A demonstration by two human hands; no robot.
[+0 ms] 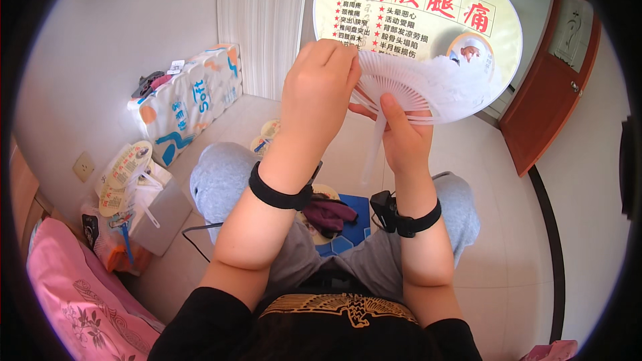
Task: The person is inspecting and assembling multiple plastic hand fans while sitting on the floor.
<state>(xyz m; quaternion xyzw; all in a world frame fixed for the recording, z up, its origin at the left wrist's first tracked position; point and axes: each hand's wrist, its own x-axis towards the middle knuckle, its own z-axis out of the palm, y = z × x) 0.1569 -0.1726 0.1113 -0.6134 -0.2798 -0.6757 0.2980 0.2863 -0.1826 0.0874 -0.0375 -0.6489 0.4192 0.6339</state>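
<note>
A plastic hand fan (461,93) with a pale yellow printed face and white ribs is held up in front of me. Its lower part is bare of the print or shows white, rough-looking patches. My right hand (406,137) grips it at the base of the ribs, thumb in front, with the white handle pointing downward. Closed at the fan's lower left edge, my left hand (319,90) has its fingertips on the rim; what exactly they pinch is hidden. Black straps with small devices circle both wrists.
A wrapped pack of paper rolls (194,107) stands by the left wall, dark cloth (152,83) on top. Nearer, a grey box (164,220) has several fans on it. A maroon cloth (328,214) lies on a blue item (354,227) between my legs. A brown door (548,87) is at right.
</note>
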